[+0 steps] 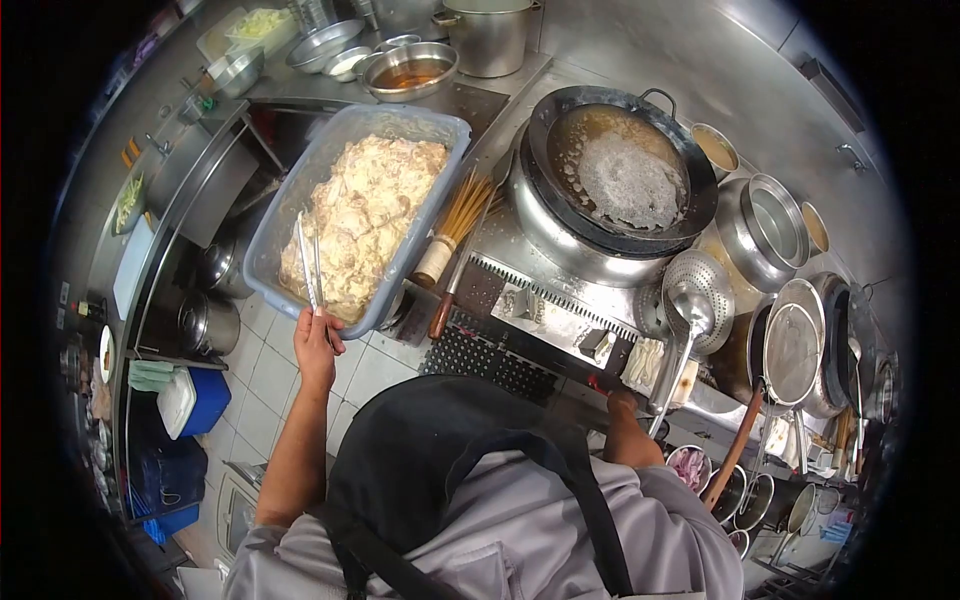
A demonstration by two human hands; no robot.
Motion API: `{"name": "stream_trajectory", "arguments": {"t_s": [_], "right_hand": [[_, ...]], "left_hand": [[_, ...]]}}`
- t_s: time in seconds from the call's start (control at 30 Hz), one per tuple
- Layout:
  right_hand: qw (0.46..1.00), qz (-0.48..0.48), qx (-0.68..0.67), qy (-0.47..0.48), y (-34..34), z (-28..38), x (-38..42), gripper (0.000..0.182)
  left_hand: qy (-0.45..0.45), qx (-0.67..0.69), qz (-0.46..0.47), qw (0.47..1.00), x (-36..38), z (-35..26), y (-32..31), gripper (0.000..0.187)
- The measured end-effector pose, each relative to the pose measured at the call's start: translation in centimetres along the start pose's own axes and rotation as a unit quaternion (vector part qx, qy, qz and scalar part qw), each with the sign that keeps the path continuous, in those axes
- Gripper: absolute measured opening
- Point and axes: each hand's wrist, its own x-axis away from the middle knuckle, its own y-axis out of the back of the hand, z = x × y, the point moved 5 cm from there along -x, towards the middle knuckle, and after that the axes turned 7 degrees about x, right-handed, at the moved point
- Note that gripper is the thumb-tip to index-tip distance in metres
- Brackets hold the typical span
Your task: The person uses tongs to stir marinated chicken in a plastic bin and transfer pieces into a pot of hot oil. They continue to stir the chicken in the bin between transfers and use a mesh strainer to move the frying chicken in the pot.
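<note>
My left hand (318, 345) is closed around a pair of metal tongs (312, 268). The tips of the tongs rest in a pale, battered mass of raw pieces (380, 205), which fills a grey plastic tub (258, 238). At the stove's front edge is my right hand (622, 403), next to a small red part (598, 383); its fingers are mostly hidden. A black wok (541, 140) sits on the burner, with foaming, bubbling oil (630, 175) inside.
A bamboo brush (455, 225) and a wooden-handled tool (441, 315) lie between tub and stove. To the right are a ladle (690, 310), a perforated skimmer (712, 275), a strainer (790, 352) and metal pots (765, 235). A bowl of reddish-brown liquid (410, 74) stands behind the tub.
</note>
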Motion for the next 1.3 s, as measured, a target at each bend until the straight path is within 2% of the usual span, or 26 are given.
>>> {"name": "stream_trajectory", "arguments": {"t_s": [0.13, 0.2, 0.23, 0.3, 0.4, 0.47, 0.53, 0.6, 0.7, 0.77, 0.8, 0.83, 1.0, 1.03, 1.07, 1.1, 1.13, 1.2, 1.23, 1.27, 1.3], "right_hand": [[1.0, 0.002, 0.023, 0.016, -1.2, 0.1, -0.9, 0.042], [0.992, 0.006, 0.088, 0.09, -3.5, 0.5, -3.2, 0.041], [0.992, 0.006, 0.088, 0.09, -3.2, 0.4, -3.1, 0.041], [0.998, -0.014, 0.029, 0.056, 1.7, 1.5, 2.7, 0.04], [0.996, -0.015, 0.022, 0.089, -3.4, -0.4, -5.6, 0.049], [0.995, -0.007, 0.044, 0.094, -3.7, -0.5, -6.1, 0.049], [0.993, 0.001, 0.066, 0.098, -3.0, 0.1, -4.3, 0.049], [0.997, -0.028, 0.017, 0.075, 0.7, 1.6, 1.8, 0.037], [0.993, -0.023, 0.07, 0.096, 1.6, 2.0, 3.2, 0.035], [0.985, -0.036, 0.118, 0.116, -4.3, 0.9, -7.0, 0.035], [0.976, -0.046, 0.165, 0.136, -9.1, -0.3, -10.0, 0.034], [0.975, -0.045, 0.166, 0.138, -9.4, 0.0, -9.9, 0.034], [0.996, -0.072, -0.056, -0.006, -3.8, -1.0, -2.7, 0.033], [0.977, -0.153, -0.098, 0.115, 0.0, 0.2, 2.6, 0.031], [0.976, -0.158, -0.102, 0.11, 0.9, 0.9, 4.8, 0.031], [0.984, -0.116, 0.047, 0.13, 0.6, 1.6, 6.1, 0.031], [0.967, -0.071, 0.195, 0.147, 0.6, 2.2, 7.2, 0.03], [0.888, -0.177, 0.302, 0.298, -3.4, 1.7, 9.0, 0.026], [0.958, -0.098, 0.076, 0.258, -2.9, 1.6, 11.5, 0.028], [0.966, -0.012, -0.16, 0.203, -2.9, 1.7, 15.6, 0.03], [0.944, 0.027, -0.268, 0.191, -0.9, 3.6, 20.8, 0.027]], "left_hand": [[-0.002, 0.0, 0.005, 1.0, -0.1, 0.1, 0.2, 0.027], [0.0, -0.002, 0.005, 1.0, -0.1, -0.1, 0.1, 0.026], [0.003, -0.003, 0.003, 1.0, -0.1, -0.1, 0.1, 0.026], [-0.001, -0.006, 0.002, 1.0, -0.1, 0.0, 0.1, 0.026], [-0.002, -0.003, 0.001, 1.0, -0.1, 0.0, 0.1, 0.026], [-0.002, 0.002, 0.0, 1.0, -0.1, -0.1, 0.1, 0.026], [0.001, -0.004, -0.004, 1.0, 0.0, -0.2, 0.0, 0.028], [0.001, 0.005, -0.012, 1.0, -0.1, -0.1, 0.1, 0.03], [0.0, 0.026, -0.02, 0.999, -0.1, -0.1, 0.3, 0.034], [0.001, 0.036, -0.023, 0.999, -0.1, 0.0, 0.3, 0.035], [0.002, 0.039, -0.022, 0.999, 0.0, 0.0, 0.3, 0.037], [0.003, 0.041, -0.021, 0.999, -0.1, 0.0, 0.4, 0.038], [0.031, 0.074, -0.011, 0.997, -0.4, -0.2, 0.9, 0.04], [0.048, 0.08, -0.006, 0.996, -0.5, -0.2, 0.9, 0.039], [0.065, 0.087, 0.0, 0.994, -0.6, -0.2, 0.9, 0.039], [0.085, 0.12, 0.023, 0.989, -0.5, -0.4, 1.1, 0.036], [0.084, 0.124, 0.03, 0.988, -0.4, -0.5, 1.2, 0.036], [0.111, 0.196, 0.051, 0.973, -0.2, -0.9, 1.3, 0.032], [0.136, 0.241, 0.079, 0.958, 0.2, -1.4, 1.2, 0.026], [0.134, 0.239, 0.089, 0.958, 0.5, -2.3, 1.1, 0.026], [0.144, 0.265, 0.098, 0.948, 0.7, -3.1, 0.7, 0.023]]}}
